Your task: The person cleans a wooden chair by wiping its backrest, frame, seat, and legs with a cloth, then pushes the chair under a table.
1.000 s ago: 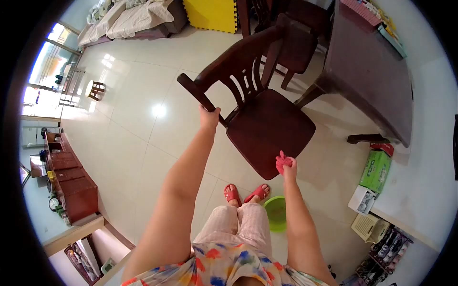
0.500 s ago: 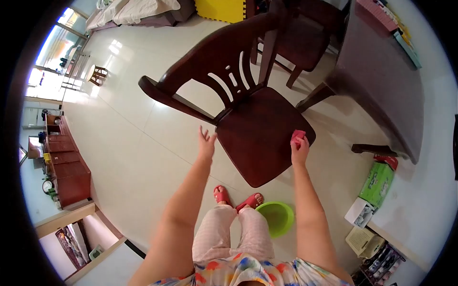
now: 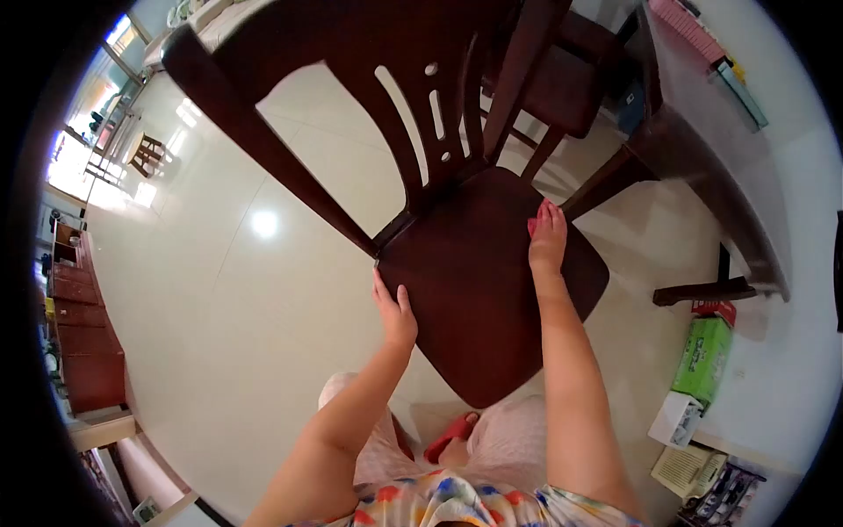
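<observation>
A dark brown wooden chair point(image 3: 465, 290) stands in front of me, its slatted backrest point(image 3: 351, 53) rising at the far left side of the seat. My left hand point(image 3: 397, 312) is at the seat's left edge, near the foot of the back post, fingers stretched and thumb apart; it appears to touch the edge. On the right part of the seat, my right hand point(image 3: 549, 241) presses a small red cloth point(image 3: 534, 226), mostly hidden under the palm and fingers. Whether it is a cloth or a sponge is hard to make out.
A dark table point(image 3: 702, 132) with a curved leg stands at right, and a second chair point(image 3: 562, 83) sits behind. Along the right wall are a green box point(image 3: 702, 360) and a white box point(image 3: 676, 420). A small stool point(image 3: 145, 154) stands far left. My red slipper point(image 3: 452, 436) is below.
My body has come lower and closer to the chair. My left hand has moved from the air to the seat's edge. My right hand has shifted with the cloth toward the seat's back.
</observation>
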The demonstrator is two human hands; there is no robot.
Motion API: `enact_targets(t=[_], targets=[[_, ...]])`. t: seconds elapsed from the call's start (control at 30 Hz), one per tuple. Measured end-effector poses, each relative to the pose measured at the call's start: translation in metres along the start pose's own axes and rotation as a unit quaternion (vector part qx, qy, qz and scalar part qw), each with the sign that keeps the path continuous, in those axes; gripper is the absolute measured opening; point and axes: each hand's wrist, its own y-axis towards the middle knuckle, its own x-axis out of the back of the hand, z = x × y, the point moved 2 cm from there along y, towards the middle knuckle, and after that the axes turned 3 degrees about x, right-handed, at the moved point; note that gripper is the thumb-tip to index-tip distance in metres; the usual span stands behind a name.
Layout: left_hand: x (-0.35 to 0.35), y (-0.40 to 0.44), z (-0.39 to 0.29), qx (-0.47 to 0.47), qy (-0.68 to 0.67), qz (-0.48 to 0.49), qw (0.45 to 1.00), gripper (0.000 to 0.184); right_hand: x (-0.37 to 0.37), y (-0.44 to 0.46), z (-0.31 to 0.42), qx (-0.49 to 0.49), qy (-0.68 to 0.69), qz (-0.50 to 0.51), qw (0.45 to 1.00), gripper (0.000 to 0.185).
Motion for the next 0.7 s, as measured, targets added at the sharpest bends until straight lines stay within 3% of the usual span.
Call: enact_targets(t=[0.07,0.1,0.17,0.27,0.37,0.47,0.57,0.7], targets=[[0.003,-0.002,-0.007,0.010,-0.035,0.015,0.999,0.061,-0.022,0.039,0.012,-0.141,0.177,0.046,0.973,0.035],[0.003,-0.003,-0.006,0.007,-0.047,0.017,0.999,0.060,-0.031,0.046,0.023,-0.048,0.084,0.029,0.995,0.035],[0.003,-0.002,-0.003,0.003,-0.069,0.022,0.997,0.060,-0.049,0.053,0.051,0.132,-0.107,-0.008,0.985,0.036],[0.002,-0.003,0.002,-0.010,-0.041,0.009,0.999,0.059,-0.053,0.060,0.087,0.121,-0.044,0.098,0.987,0.035],[0.002,-0.001,0.004,0.001,-0.068,0.017,0.998,0.057,-0.105,0.032,0.087,0.276,0.006,0.016,0.961,0.044],[-0.001,0.000,0.009,-0.025,-0.067,0.004,0.997,0.056,-0.093,0.004,0.134,0.231,-0.046,0.051,0.971,0.042],[-0.002,0.000,0.009,-0.036,-0.082,0.001,0.996,0.055,-0.076,-0.015,0.171,0.226,0.055,0.163,0.959,0.042],[-0.006,0.001,0.017,-0.060,-0.084,-0.017,0.994,0.055,-0.068,-0.067,0.200,0.267,0.108,0.190,0.939,0.041]])
